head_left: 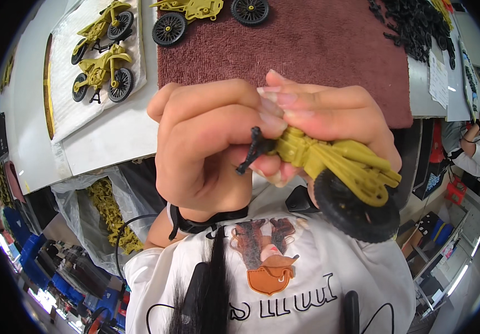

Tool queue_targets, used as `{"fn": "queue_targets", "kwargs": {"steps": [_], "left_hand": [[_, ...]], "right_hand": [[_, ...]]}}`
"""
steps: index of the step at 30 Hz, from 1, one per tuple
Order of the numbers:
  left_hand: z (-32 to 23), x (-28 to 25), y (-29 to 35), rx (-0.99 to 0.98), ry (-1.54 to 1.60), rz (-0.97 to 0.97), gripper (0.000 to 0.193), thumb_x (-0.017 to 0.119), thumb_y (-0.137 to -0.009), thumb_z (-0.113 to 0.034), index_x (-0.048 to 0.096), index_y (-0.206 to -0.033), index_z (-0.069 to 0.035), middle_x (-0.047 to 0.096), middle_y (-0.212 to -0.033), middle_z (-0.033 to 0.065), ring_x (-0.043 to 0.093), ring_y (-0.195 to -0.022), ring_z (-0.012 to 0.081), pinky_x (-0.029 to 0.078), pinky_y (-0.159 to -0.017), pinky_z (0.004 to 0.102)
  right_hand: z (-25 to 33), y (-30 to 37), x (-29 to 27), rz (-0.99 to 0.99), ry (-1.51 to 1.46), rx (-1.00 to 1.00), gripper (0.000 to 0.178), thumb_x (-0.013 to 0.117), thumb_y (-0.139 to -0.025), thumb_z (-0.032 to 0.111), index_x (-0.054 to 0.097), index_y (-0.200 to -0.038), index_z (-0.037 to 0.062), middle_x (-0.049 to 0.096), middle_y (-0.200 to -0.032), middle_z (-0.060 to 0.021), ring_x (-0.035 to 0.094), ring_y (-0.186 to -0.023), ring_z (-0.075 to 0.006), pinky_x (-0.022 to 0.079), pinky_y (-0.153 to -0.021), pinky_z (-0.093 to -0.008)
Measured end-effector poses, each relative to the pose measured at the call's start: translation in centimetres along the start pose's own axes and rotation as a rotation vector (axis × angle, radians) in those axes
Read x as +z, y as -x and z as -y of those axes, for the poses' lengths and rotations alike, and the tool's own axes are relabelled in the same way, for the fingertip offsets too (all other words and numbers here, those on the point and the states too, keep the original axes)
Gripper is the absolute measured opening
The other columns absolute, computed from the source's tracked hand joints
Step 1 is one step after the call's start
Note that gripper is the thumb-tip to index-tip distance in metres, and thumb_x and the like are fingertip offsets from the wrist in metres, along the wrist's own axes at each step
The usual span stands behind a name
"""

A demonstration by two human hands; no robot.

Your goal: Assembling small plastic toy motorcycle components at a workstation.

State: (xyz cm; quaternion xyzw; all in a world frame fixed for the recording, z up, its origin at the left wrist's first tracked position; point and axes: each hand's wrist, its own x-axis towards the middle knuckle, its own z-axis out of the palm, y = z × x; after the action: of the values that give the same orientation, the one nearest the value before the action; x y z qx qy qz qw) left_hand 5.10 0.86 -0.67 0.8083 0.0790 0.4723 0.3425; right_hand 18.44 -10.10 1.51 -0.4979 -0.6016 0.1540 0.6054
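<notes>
Toy motorcycle [340, 167]: smooth, slightly glossy olive plastic, with matt black rubbery tyre [354, 214] and thin black plastic part [252, 149]. Far mat [329, 44]: maroon cloth, rough nap. Far left sheet [92, 106]: white, textured, paper-like.

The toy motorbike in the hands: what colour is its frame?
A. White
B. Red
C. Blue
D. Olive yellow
D: the motorbike held between the left hand and right hand has an olive-yellow frame, with a black wheel and a small black part at its end.
</notes>
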Motion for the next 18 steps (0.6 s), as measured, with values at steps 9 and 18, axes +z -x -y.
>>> {"fn": "queue_targets", "kwargs": {"steps": [9,18], "left_hand": [[0.2,-0.5,-0.5,0.092,0.143,0.061,0.044,0.062,-0.09,-0.042,0.053,-0.095,0.001,0.057,-0.089,0.0167,0.056,-0.074,0.0189,0.045,-0.069,0.0294],[-1.0,1.0,-0.8,-0.248,0.379,-0.074,0.039,0.065,-0.09,-0.031,0.052,-0.102,0.004,0.058,-0.101,0.018,0.056,-0.087,0.0197,0.045,-0.082,0.0312]], "right_hand": [[0.5,-0.3,-0.2,0.023,0.051,-0.077,0.047,0.078,-0.073,0.001,0.051,-0.111,-0.0056,0.056,-0.107,-0.0229,0.064,-0.101,-0.0342,0.047,-0.097,-0.0542],[-0.2,-0.6,-0.7,-0.039,0.074,0.03,0.044,0.079,-0.074,0.016,0.059,-0.107,-0.0062,0.062,-0.101,-0.0186,0.065,-0.092,-0.0263,0.052,-0.089,-0.0387]]}}
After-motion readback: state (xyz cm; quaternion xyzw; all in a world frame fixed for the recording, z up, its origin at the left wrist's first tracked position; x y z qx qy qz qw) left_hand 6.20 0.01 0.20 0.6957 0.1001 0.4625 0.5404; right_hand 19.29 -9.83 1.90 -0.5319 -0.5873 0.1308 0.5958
